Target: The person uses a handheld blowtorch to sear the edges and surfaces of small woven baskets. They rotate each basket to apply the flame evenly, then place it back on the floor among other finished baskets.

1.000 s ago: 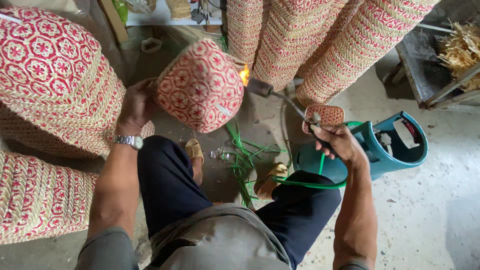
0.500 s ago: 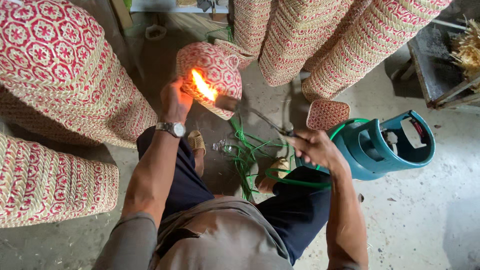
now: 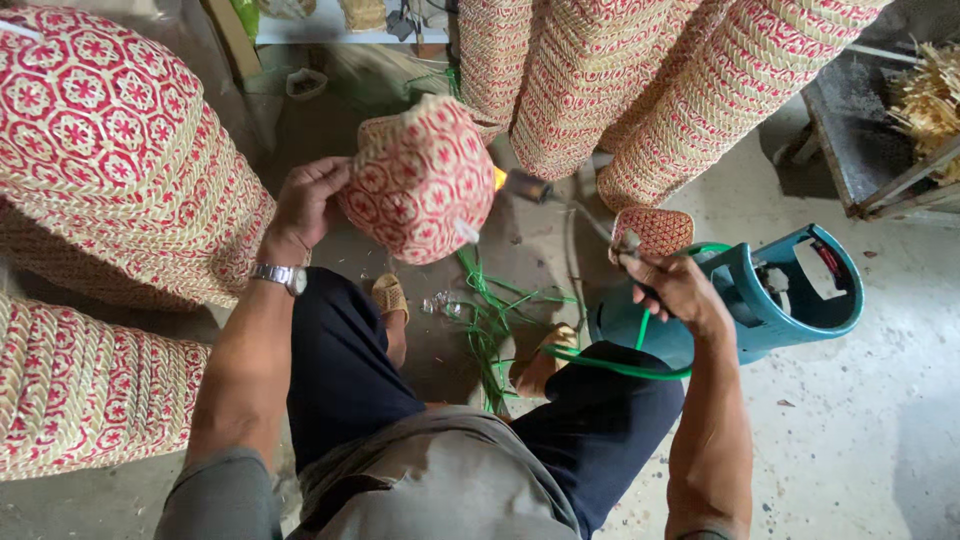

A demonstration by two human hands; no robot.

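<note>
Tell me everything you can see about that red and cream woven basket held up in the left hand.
The basket is small and rounded, woven from what looks like straw or plastic strip, with a red flower-like pattern on cream. It is tilted, its domed bottom facing the camera and its rim turned away. The left hand grips its edge, holding it in the air above the floor. A small flame from the torch in the right hand shows at its right side.

The basket (image 3: 425, 180) is rough woven straw, red and tan, matt. The gas cylinder (image 3: 770, 300) is smooth painted teal metal; the hose (image 3: 610, 362) glossy green plastic; the floor (image 3: 860, 430) rough grey concrete.
</note>
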